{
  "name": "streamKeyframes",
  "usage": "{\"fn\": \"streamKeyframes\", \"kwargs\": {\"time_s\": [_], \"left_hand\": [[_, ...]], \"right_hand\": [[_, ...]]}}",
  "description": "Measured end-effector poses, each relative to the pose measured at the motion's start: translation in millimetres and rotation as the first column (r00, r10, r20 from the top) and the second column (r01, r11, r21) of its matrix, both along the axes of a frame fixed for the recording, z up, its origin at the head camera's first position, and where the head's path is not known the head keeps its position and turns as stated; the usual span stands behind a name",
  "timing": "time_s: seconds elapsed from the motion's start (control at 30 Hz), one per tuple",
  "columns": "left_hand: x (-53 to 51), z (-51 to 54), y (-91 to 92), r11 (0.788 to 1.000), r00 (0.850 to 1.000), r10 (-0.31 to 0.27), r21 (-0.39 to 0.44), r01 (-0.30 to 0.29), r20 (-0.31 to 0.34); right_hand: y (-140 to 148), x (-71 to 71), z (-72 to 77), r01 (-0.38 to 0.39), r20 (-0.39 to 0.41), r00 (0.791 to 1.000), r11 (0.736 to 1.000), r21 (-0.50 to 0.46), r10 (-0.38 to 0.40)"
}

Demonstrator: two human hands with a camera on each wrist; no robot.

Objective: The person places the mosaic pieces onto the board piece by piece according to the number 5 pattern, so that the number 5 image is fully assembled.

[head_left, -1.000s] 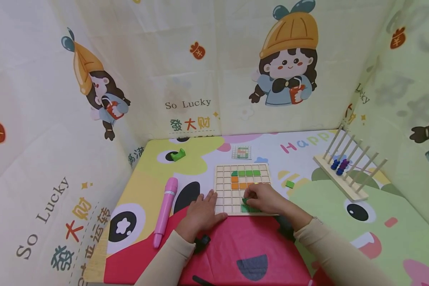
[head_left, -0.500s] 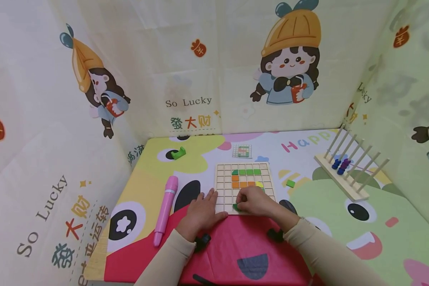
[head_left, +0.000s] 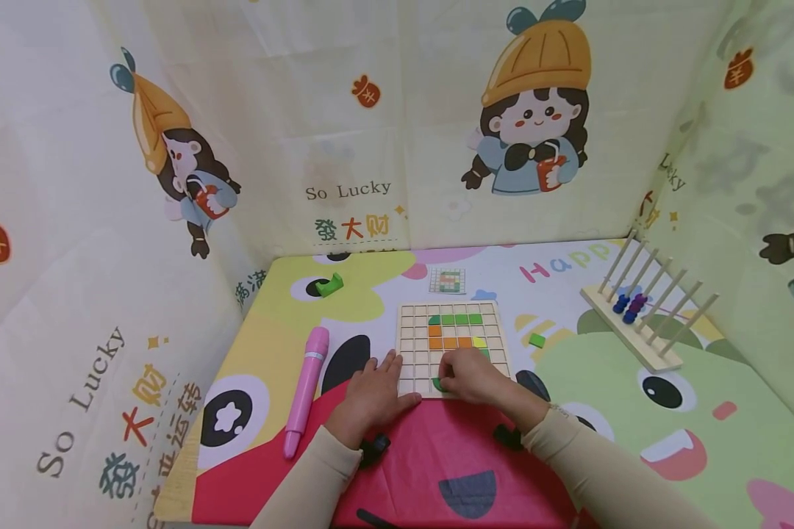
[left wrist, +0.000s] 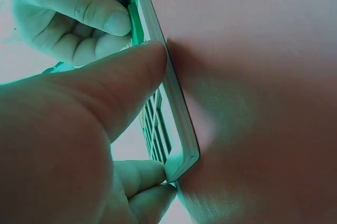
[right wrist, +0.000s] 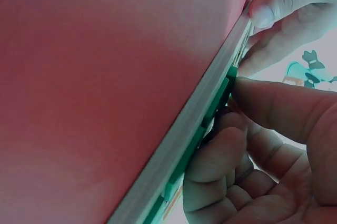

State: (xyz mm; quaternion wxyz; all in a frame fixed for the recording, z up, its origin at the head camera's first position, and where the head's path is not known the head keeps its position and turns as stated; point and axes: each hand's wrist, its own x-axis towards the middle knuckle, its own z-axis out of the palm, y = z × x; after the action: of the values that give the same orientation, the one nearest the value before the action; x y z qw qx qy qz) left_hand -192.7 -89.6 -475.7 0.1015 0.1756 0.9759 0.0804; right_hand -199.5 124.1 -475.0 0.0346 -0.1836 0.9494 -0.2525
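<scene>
A wooden grid board [head_left: 406,354] lies flat on the table. Set in its cells are green tiles [head_left: 462,319] along an upper row, orange tiles [head_left: 446,343] below them and a yellow tile [head_left: 479,342]. My left hand [head_left: 373,397] rests at the board's left near corner, fingers extended and the thumb touching the near edge. Over the near row, my right hand [head_left: 474,376] pinches a dark green tile [head_left: 438,384] between thumb and curled fingers. More green tiles [right wrist: 181,166] line the near edge in the right wrist view; in the head view that hand covers them.
Left of the board lies a pink pen-shaped stick [head_left: 307,389]. Behind are a green bracket-like piece [head_left: 329,285] and a small pattern card [head_left: 448,281]. To the right are a loose green tile [head_left: 537,340] and a wooden peg rack [head_left: 635,332] holding blue and purple pieces.
My right hand has shifted left along the board's near row with the green tile, then stayed nearly still over the last half second. The left hand has kept its place.
</scene>
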Motion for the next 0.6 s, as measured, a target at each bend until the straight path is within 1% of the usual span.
{"fn": "streamKeyframes", "kwargs": {"time_s": [0.17,0.33,0.5,0.6], "left_hand": [[1.1,-0.1,-0.1,1.0,1.0,0.008,0.005,-0.008,0.001],[0.3,-1.4,-0.6,1.0,1.0,0.009,0.009,-0.009,-0.003],[0.6,-0.9,-0.7,1.0,1.0,-0.003,0.015,0.003,0.006],[0.1,-0.9,-0.9,1.0,1.0,-0.001,0.022,0.001,0.012]], "right_hand": [[-3.3,1.0,0.2,-0.013,-0.013,1.0,1.0,0.02,0.014],[-6.4,1.3,1.8,-0.041,-0.006,0.999,0.999,0.003,0.041],[4.6,-2.1,9.4,-0.007,0.005,1.0,0.999,-0.045,0.007],[21.0,-6.6,14.9,0.045,-0.005,0.999,0.998,-0.044,-0.046]]}}
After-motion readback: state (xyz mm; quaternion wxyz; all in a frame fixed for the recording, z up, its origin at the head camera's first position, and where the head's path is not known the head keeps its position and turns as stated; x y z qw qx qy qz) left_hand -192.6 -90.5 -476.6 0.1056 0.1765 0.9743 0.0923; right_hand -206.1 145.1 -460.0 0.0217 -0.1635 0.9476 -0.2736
